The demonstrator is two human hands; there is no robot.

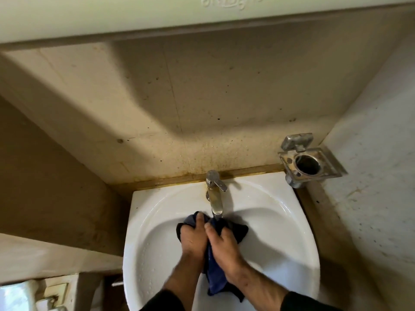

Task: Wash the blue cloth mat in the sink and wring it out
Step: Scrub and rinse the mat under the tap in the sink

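Now your left hand [190, 239] and right hand [224, 245] clutch the bunched dark-blue cloth mat [214, 274] under the steel tap [214, 198]; rough rubbing risks splashing beyond the white ceramic sink [280, 221].

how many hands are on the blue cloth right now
2. The left hand holds the cloth at the left side of the sink; the right hand holds it beside it, under the tap.

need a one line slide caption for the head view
Both hands, left hand and right hand, grip the blue cloth mat under the tap in the white sink.
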